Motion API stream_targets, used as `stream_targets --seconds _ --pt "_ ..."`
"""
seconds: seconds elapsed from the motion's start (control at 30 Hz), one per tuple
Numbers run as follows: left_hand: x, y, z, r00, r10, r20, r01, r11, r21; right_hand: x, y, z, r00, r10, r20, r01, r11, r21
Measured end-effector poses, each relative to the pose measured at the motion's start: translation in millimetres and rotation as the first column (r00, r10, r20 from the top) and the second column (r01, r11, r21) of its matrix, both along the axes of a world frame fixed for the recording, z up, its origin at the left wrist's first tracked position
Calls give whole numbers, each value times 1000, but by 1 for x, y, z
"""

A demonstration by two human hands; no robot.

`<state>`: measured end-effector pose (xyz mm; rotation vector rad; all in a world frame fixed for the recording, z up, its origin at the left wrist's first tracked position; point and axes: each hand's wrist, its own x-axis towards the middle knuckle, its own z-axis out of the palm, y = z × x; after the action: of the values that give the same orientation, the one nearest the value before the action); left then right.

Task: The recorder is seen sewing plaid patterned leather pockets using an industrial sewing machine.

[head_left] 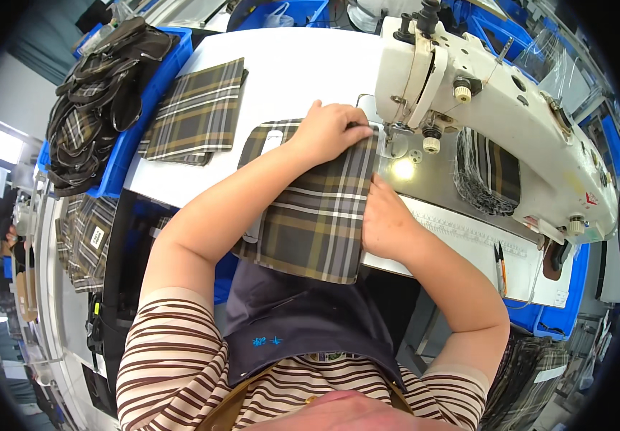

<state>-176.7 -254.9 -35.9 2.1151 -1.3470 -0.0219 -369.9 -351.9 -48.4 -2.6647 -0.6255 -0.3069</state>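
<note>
A plaid fabric panel (317, 223) in dark grey, tan and white lies in front of me, its far right corner close to the sewing machine's presser foot (390, 136). Bent over its far edge, my left hand (333, 133) has thumb and fingers closed on the cloth beside the foot. My right hand (387, 221) grips the panel's right edge, with its fingertips partly hidden by the cloth. Under the panel's left side lies another plaid layer, where a white strip (273, 144) shows.
The white sewing machine (497, 100) arches over the right side. Plaid pieces (199, 108) lie on the table at left, next to a blue bin (127, 136) of dark pouches. A stack of cut plaid pieces (493, 172) sits beneath the machine arm. A ruler strip (468, 231) and tweezers (499, 262) lie at right.
</note>
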Motion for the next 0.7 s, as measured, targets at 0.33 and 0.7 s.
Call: stream_targets --seconds 0.33,0.7 --pt "0 11 -10 984 107 -145 -107 994 8 -16 2 31 938 -68 341 120 984 -133" --pt "2 10 8 984 62 -169 -35 986 162 -26 -2 16 954 27 298 19 988 -152"
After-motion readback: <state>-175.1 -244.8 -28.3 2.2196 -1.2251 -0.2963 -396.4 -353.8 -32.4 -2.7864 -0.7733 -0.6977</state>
